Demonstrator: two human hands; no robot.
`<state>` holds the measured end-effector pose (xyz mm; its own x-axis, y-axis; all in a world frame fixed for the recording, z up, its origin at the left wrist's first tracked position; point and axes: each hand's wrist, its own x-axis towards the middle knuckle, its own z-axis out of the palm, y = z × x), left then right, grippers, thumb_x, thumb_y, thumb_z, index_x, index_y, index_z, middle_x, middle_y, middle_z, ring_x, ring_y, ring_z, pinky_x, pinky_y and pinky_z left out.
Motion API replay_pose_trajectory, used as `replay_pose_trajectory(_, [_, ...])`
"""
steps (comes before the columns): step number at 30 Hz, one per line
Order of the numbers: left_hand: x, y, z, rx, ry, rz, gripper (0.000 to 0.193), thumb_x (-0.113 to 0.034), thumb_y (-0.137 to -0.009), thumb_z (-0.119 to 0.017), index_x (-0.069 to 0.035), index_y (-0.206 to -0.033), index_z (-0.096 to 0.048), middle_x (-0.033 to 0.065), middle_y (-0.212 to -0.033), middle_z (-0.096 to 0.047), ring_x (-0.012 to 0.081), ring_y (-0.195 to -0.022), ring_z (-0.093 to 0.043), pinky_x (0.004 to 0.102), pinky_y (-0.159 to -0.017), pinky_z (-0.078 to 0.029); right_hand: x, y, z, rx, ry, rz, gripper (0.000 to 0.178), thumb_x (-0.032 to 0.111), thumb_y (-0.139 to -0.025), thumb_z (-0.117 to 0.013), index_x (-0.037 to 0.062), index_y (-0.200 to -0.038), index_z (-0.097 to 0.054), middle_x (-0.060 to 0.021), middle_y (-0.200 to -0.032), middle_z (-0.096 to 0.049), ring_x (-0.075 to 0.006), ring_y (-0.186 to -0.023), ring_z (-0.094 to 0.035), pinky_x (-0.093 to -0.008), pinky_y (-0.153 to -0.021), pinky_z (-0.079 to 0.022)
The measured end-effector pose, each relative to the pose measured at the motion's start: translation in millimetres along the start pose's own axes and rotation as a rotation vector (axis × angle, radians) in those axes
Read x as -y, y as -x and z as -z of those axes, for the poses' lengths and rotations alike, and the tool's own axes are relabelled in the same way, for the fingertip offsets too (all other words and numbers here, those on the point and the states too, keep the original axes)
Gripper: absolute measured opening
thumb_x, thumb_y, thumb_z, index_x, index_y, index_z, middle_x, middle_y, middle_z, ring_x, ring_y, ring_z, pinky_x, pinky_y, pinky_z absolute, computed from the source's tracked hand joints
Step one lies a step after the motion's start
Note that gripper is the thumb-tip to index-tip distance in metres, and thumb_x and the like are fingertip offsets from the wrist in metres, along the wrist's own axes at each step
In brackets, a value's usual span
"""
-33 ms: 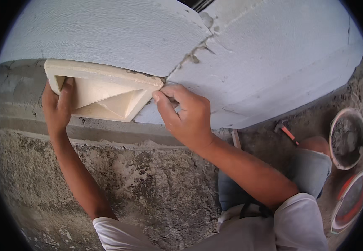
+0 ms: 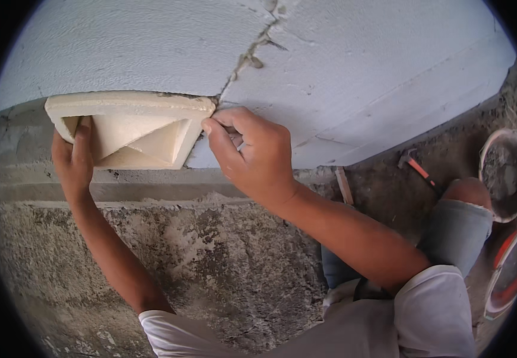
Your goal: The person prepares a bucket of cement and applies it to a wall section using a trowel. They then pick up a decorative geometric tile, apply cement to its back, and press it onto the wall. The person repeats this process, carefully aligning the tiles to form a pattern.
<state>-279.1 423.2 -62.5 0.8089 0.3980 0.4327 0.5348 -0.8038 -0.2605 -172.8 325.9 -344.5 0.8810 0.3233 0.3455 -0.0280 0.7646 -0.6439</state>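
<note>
A cream ventilation block, with a recessed front and slanting inner fins, sits upright on the grey mortar ledge against the white block wall. My left hand grips its left end, the thumb inside the recess and the fingers behind the outer edge. At the block's upper right corner my right hand is closed in a pinch, thumb and forefinger at the rim. The other fingers of that hand curl inward, partly hidden. A rough mortar joint in the wall runs down to this corner.
The ledge tops a rough, stained lower wall. On the ground at right lie a hammer with a red handle and a narrow strip. Near my knee stand a round tub of grey material and a red-and-white round container.
The view has shifted, so the block appears a little further left and more level. Both hands keep their places on it, and the block stays beside the same mortar joint.
</note>
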Motion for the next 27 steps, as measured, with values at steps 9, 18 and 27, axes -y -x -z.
replay_pose_trajectory(9, [-12,-32,9,-0.042,-0.047,-0.017,0.028,-0.022,-0.098,-0.061,0.003,-0.110,-0.066,0.0048,-0.102,-0.067,0.0124,-0.094,-0.057,0.0300,-0.080,-0.044,-24,34,-12,-0.124,-0.188,-0.161,0.013,0.003,-0.088,-0.067,-0.0007,-0.100,-0.072,-0.0156,-0.086,-0.074,-0.0245,-0.072,-0.073,-0.0330,-0.061,-0.056])
replay_pose_trajectory(18, [9,-25,22,-0.087,0.098,0.029,0.025,-0.017,-0.096,-0.058,0.005,-0.108,-0.062,0.0044,-0.098,-0.063,0.0120,-0.086,-0.054,0.0286,-0.073,-0.044,-34,26,-4,0.087,-0.214,-0.151,0.011,0.003,-0.088,-0.067,0.0004,-0.097,-0.074,-0.0146,-0.080,-0.074,-0.0200,-0.063,-0.072,-0.0321,-0.054,-0.055])
replay_pose_trajectory(27, [3,-20,25,-0.013,-0.070,-0.037,0.028,-0.017,-0.097,-0.057,0.004,-0.115,-0.058,0.0050,-0.104,-0.062,0.0117,-0.089,-0.054,0.0290,-0.074,-0.045,-27,21,-1,0.067,-0.273,-0.182,0.012,0.005,-0.087,-0.067,-0.0002,-0.097,-0.073,-0.0139,-0.069,-0.071,-0.0203,-0.053,-0.067,-0.0328,-0.050,-0.050])
